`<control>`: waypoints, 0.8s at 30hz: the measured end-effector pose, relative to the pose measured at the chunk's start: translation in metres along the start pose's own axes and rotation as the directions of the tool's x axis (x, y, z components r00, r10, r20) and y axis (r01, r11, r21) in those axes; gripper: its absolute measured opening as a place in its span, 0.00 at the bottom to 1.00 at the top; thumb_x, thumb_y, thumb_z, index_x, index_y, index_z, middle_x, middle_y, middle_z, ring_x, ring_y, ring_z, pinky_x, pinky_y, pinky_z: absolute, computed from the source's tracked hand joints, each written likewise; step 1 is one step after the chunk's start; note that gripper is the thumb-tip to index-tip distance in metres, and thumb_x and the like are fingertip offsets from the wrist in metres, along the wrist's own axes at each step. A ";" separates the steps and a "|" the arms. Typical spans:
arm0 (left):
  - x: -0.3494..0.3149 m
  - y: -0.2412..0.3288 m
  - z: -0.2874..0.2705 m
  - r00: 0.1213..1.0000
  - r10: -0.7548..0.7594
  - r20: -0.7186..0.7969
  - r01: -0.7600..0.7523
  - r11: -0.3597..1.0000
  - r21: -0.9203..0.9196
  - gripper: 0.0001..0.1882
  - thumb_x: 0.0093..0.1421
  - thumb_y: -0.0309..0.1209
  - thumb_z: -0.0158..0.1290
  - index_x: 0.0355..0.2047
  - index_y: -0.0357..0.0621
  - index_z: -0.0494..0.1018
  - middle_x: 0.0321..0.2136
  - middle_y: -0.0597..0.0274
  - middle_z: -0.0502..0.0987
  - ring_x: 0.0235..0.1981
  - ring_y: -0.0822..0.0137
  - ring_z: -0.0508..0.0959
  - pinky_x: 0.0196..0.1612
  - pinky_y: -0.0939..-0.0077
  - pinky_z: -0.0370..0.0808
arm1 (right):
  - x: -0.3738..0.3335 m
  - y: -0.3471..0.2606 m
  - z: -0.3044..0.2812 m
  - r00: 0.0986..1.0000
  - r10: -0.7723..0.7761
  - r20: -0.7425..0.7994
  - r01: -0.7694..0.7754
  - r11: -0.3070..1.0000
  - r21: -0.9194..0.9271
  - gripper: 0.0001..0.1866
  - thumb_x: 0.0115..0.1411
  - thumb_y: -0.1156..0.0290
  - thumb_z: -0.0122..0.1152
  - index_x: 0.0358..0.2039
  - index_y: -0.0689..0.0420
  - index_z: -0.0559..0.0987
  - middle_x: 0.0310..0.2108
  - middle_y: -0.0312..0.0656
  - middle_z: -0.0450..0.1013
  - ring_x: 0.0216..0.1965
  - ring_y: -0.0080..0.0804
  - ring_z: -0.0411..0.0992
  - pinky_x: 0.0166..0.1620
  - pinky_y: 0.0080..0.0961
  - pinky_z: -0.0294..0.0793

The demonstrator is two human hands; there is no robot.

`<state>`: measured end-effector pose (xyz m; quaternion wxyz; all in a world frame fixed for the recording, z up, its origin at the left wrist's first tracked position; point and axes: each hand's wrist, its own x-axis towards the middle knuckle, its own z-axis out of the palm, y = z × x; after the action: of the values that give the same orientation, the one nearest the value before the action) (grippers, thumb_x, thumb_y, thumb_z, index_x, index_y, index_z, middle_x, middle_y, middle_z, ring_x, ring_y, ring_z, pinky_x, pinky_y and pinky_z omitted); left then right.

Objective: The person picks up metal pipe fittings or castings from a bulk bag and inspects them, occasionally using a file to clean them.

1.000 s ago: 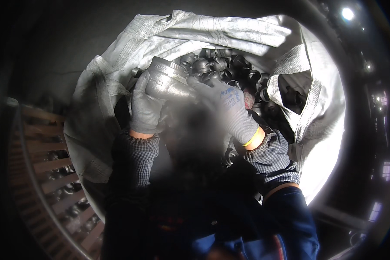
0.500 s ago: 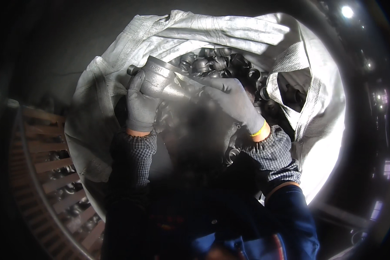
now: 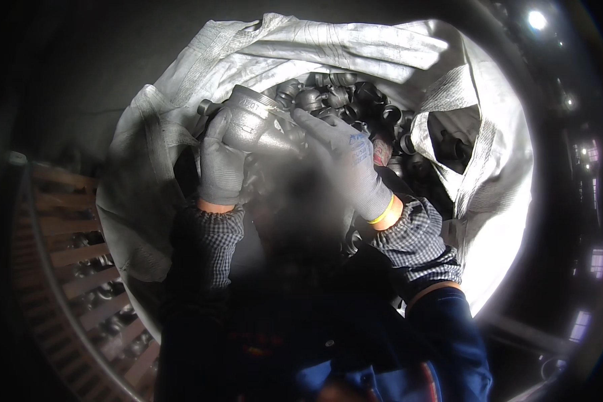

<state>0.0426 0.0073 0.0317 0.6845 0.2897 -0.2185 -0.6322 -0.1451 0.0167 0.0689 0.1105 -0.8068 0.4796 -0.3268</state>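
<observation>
A grey metal pipe fitting (image 3: 251, 119), with a wide ringed mouth at its top and a body narrowing toward the lower right, is held up over the heap. My left hand (image 3: 221, 161), in a grey glove, is closed around its left side. My right hand (image 3: 348, 157), gloved too, is at the fitting's right side, index finger reaching toward its rim. A thin pale strip lies between that fingertip and the fitting; I cannot make out what it is. A dark blur hides the right hand's lower fingers and the fitting's lower end.
A large white woven bulk bag (image 3: 161, 134) surrounds my hands, its rim folded and a strap loop (image 3: 472, 157) at the right. Inside lie several dark metal fittings (image 3: 338, 97). At the lower left, a slatted brown rack (image 3: 80, 254) has more metal parts showing between its slats.
My right hand has shifted left and turned, showing more of its glove back, with the index finger now nearer the fitting's rim. The fitting has moved slightly right in my left hand.
</observation>
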 end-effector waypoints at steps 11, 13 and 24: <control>0.009 -0.006 -0.022 1.000 -0.007 0.001 0.007 0.998 -0.064 0.17 0.63 0.34 0.46 0.50 0.42 0.66 0.48 0.56 0.71 0.51 0.61 0.71 0.54 0.58 0.70 | 0.005 0.005 -0.006 0.983 -0.032 0.181 0.073 0.972 -0.224 0.22 0.52 0.73 0.59 0.49 0.46 0.76 0.31 0.40 0.73 0.34 0.40 0.73 0.36 0.33 0.74; 0.011 -0.007 -0.025 1.000 0.014 0.024 -0.012 0.996 -0.089 0.16 0.63 0.33 0.46 0.50 0.42 0.66 0.48 0.58 0.71 0.51 0.62 0.72 0.55 0.59 0.69 | 0.003 0.019 -0.001 0.978 0.036 0.206 -0.097 0.951 0.294 0.17 0.55 0.72 0.58 0.46 0.48 0.78 0.36 0.42 0.76 0.37 0.41 0.75 0.40 0.33 0.74; 0.002 -0.003 -0.012 0.999 -0.021 0.038 0.025 0.993 -0.118 0.11 0.62 0.31 0.47 0.45 0.49 0.69 0.45 0.63 0.73 0.50 0.66 0.72 0.55 0.62 0.69 | 0.000 0.007 -0.006 0.997 -0.026 0.075 0.027 1.000 -0.006 0.21 0.53 0.76 0.55 0.50 0.54 0.75 0.32 0.50 0.74 0.32 0.47 0.74 0.35 0.32 0.73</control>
<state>0.0488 0.0063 0.0211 0.6891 0.2393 -0.1897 -0.6571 -0.1539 0.0137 0.0704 0.1213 -0.8251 0.4655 -0.2963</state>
